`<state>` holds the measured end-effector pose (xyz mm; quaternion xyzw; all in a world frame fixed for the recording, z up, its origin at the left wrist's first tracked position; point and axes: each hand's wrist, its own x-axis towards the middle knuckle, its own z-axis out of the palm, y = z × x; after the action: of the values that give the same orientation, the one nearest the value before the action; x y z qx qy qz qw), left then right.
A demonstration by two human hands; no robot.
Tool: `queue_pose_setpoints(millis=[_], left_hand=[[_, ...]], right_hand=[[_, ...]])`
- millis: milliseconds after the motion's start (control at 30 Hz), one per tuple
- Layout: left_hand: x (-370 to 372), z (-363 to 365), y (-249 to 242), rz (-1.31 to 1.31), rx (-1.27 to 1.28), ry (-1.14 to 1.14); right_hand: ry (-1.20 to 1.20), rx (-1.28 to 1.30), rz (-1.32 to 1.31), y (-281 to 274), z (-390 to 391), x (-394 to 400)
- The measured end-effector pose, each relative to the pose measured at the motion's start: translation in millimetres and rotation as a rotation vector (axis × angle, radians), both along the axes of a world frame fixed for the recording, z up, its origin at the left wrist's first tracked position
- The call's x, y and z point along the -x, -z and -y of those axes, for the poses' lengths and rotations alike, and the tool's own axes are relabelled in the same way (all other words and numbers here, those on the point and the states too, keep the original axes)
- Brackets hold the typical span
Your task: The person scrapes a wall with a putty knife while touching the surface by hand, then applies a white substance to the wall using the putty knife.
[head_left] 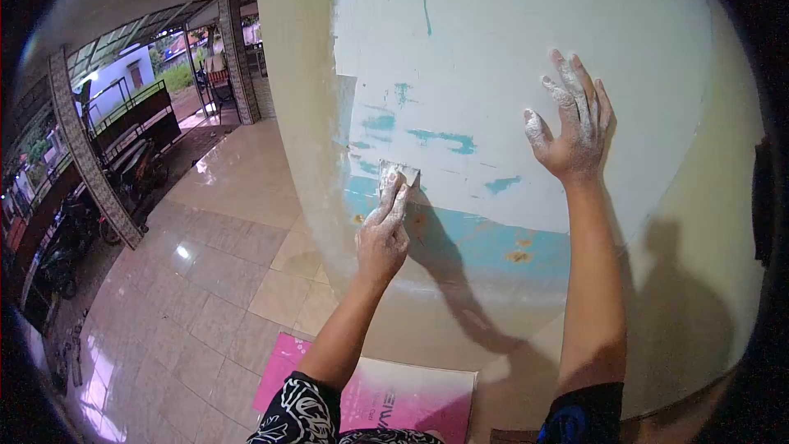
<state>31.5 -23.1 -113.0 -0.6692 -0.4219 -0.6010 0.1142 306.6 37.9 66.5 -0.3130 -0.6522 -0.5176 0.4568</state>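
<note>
My left hand (383,238) is closed around a small putty knife (407,171), its flat blade against the wall, fingers pressed along it. The handle is mostly hidden under the hand. White powder coats both hands. My right hand (578,127) lies on the white-coated wall (493,49) with fingers spread and holds nothing. Around the blade, turquoise patches (444,140) show through the white. Below, a bare turquoise band (493,242) carries several rusty brown spots.
A pink and white cardboard sheet (411,399) lies on the floor at the wall's foot. Glossy tiles (205,279) stretch left toward tiled pillars (94,148), a dark metal gate (136,127) and parked motorcycles (62,255).
</note>
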Motion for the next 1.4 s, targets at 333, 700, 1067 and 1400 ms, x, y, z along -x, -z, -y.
queue_pose_setpoints(millis=[333,700,1067,1400], left_hand=[[8,-3,2,-0.061,-0.073,-0.056],[13,5,5,-0.029,0.110,-0.011],[18,-4,14,0.017,0.071,0.062],[23,-3,-2,0.035,0.002,0.004]], right_hand=[[0.026,0.016,-0.004,-1,2,4],[0.019,0.002,-0.020,1,1,6],[0.003,0.022,-0.008,-2,4,6],[0.033,0.032,-0.021,-2,2,5]])
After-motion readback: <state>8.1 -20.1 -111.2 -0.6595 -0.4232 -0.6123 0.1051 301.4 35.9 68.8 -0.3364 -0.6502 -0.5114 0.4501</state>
